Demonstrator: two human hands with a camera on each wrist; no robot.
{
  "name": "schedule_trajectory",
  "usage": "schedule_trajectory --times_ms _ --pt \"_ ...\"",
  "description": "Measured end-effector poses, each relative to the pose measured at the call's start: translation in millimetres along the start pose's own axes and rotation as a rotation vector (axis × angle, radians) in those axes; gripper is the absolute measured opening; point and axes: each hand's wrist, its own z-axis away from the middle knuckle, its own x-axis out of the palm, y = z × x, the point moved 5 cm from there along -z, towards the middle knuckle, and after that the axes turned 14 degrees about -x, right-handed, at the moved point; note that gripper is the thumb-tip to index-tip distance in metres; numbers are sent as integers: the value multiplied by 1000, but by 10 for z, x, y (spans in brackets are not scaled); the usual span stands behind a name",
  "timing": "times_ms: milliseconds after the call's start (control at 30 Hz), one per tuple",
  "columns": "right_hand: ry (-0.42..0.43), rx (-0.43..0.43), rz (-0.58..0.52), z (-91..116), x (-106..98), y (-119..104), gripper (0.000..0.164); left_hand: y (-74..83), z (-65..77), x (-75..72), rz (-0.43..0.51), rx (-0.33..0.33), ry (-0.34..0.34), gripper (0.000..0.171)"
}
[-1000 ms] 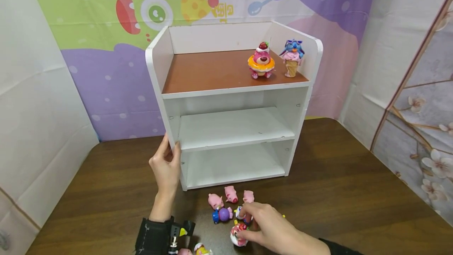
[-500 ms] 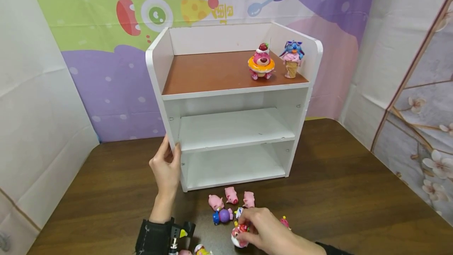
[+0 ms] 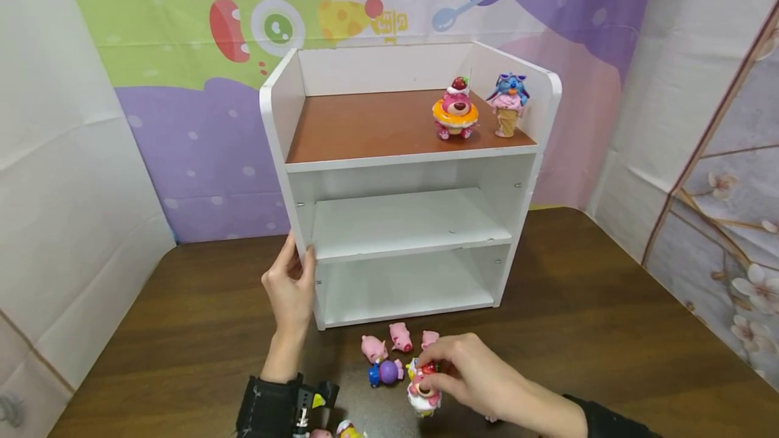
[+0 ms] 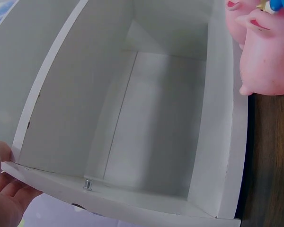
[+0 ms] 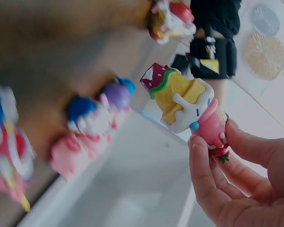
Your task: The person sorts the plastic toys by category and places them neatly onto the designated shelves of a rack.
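Observation:
My left hand (image 3: 290,296) grips the left side panel of a small white shelf unit (image 3: 408,218), thumb at the front edge and fingers behind. Fingers of that hand (image 4: 23,196) also show round the panel in the left wrist view. My right hand (image 3: 481,374) pinches a toy figurine (image 3: 424,396) between thumb and fingertips, over the table in front of the shelf. Seen from the right wrist, the figurine (image 5: 194,104) has a pink bear top with a strawberry, white icing and a yellow lower part with a dark red tip.
A bear figurine in an orange ring (image 3: 456,113) and a blue figurine on an ice cream cone (image 3: 507,107) stand on the brown top at right. Several pink pigs (image 3: 374,349) and a purple-blue toy (image 3: 387,372) lie before the shelf. A yellow toy (image 3: 349,430) lies nearer.
My right hand has taken the bear figurine up off the table, slightly up and to the right. My left hand keeps its grip on the panel; the head view has shifted a little.

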Motion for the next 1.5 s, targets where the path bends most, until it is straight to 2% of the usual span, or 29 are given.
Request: schedule_trajectory --times_ms 100,200,367,633,833,1200,1500 --pt "-18 26 13 -59 -147 -17 8 85 9 -1 4 3 0 40" --pt "-45 59 26 -126 -305 -40 10 93 15 -1 6 4 0 40" --pt "-54 42 68 -283 -600 -114 13 92 19 -5 -9 11 7 39" --pt "-65 27 141 -681 -1152 -297 14 96 14 -12 -3 19 8 39" --pt "-30 26 234 -959 -1509 -438 12 68 15 -13 10 22 -4 41" --pt "-7 77 399 -1383 -1936 -493 11 128 19 -8 -15 22 4 39" --pt "-4 231 361 -1661 -2168 -409 16 109 20 -8 -13 15 10 39"
